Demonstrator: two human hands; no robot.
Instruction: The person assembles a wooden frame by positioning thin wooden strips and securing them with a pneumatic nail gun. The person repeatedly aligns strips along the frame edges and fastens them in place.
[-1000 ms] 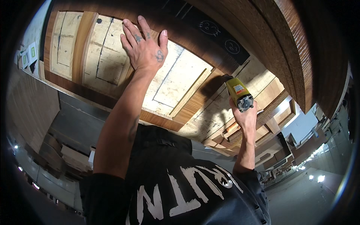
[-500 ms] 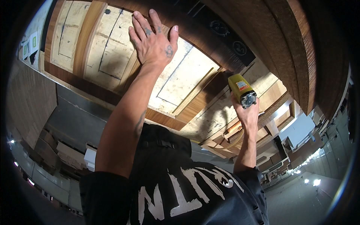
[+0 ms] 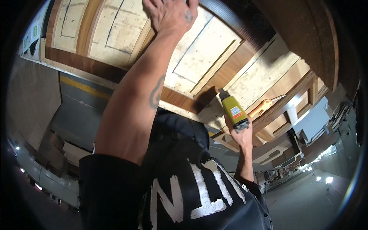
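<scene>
My right hand (image 3: 243,135) is wrapped round the grip of a yellow nail gun (image 3: 232,108), its dark nose tilted toward the near corner of a brown wooden frame (image 3: 180,100). From this view I cannot tell whether the nose touches the wood. At the upper edge, my left hand (image 3: 172,16) rests on the frame's far part beside a slat, with fingers apart and their tips cut off by the picture's edge. Beneath the frame lies a pale worktop (image 3: 188,57) with dark drawn lines.
An orange-handled tool (image 3: 263,105) with a thin metal shaft lies right of the nail gun. Dark brown boards (image 3: 306,34) rise at the upper right. More wooden frames (image 3: 278,124) stand at the right. A yellow line (image 3: 84,87) crosses the grey floor at the left.
My right hand has brought the nail gun nearer to me and slightly left, away from the frame's inner slat. In the picture, my left hand sits higher and farther right.
</scene>
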